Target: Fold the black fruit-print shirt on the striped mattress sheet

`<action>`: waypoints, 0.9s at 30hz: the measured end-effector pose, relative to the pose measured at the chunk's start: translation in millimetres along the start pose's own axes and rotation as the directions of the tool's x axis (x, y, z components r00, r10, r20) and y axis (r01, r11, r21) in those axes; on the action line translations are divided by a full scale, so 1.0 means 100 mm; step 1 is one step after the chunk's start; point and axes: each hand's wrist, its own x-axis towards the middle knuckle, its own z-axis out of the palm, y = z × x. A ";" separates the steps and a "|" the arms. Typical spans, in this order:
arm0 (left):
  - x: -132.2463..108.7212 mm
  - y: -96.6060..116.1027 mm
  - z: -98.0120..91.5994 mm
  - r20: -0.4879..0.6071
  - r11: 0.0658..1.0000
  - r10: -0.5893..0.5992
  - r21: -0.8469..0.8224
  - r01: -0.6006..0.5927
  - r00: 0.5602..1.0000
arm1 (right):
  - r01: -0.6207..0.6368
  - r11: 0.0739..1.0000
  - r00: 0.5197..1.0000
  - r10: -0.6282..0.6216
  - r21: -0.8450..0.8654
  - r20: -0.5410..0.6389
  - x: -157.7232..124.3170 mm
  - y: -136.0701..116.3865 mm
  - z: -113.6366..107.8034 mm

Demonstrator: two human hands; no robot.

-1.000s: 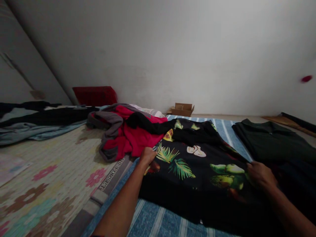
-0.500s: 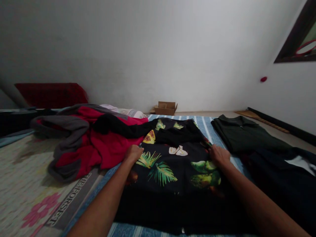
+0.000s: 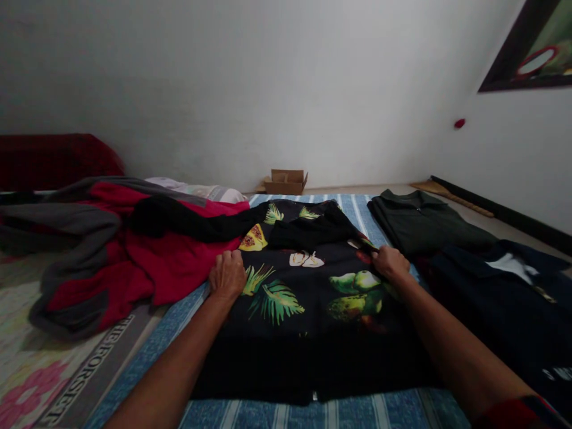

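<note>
Fingers [image 3: 235, 258] of the left hand [image 3: 227, 276] and right hand [image 3: 392, 263] held the black fruit-print jacket [image 3: 308, 304] by its sides on the blue sheet [image 3: 263, 412]. The right hand had come in, so that side stuck out less.

Our bare left forearm [image 3: 179, 351] and bare right forearm [image 3: 456, 339] slant inward, both extended; our bare left hand [image 3: 227, 275] (knuckles uppermost) curls its fingers, while our bare right hand [image 3: 391, 263] pinches, the 2 well apart.
</note>
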 end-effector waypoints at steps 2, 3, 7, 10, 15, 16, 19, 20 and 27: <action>-0.04 0.11 -0.08 -0.045 0.990 0.144 0.009 -0.144 0.989 | 0.007 1.000 1.000 -0.007 0.006 0.023 -0.07 0.06 -0.03; -0.07 0.20 -0.11 -0.067 0.974 0.224 -0.006 -0.225 0.972 | 0.012 1.000 0.999 -0.012 0.007 0.036 -0.12 0.09 -0.05; -0.23 0.68 -0.15 -0.099 0.822 0.529 -0.186 -0.538 0.843 | 0.052 0.999 0.995 -0.052 0.008 0.081 -0.31 0.23 -0.10; -0.33 1.01 -0.07 -0.005 0.761 0.596 -0.314 -0.567 0.803 | 0.072 0.997 0.991 -0.073 0.014 0.115 -0.44 0.33 -0.11; -0.34 1.18 -0.04 0.243 0.833 0.525 -0.344 -0.433 0.816 | 0.047 0.999 0.991 -0.050 0.025 0.127 -0.57 0.43 -0.06; -0.34 1.20 -0.06 0.274 0.844 0.512 -0.339 -0.416 0.814 | 0.042 0.999 0.992 -0.045 0.025 0.120 -0.58 0.43 -0.05; -0.39 1.30 -0.17 0.311 0.845 0.512 -0.349 -0.405 0.801 | 0.044 0.999 0.993 -0.047 0.029 0.107 -0.61 0.42 -0.05; -0.43 1.36 -0.20 0.302 0.830 0.535 -0.361 -0.425 0.789 | 0.047 0.998 0.993 -0.050 0.032 0.107 -0.62 0.42 -0.06; -0.82 1.66 -0.33 0.262 0.698 0.697 -0.461 -0.548 0.668 | 0.043 0.996 0.990 -0.053 0.081 0.134 -0.77 0.55 -0.08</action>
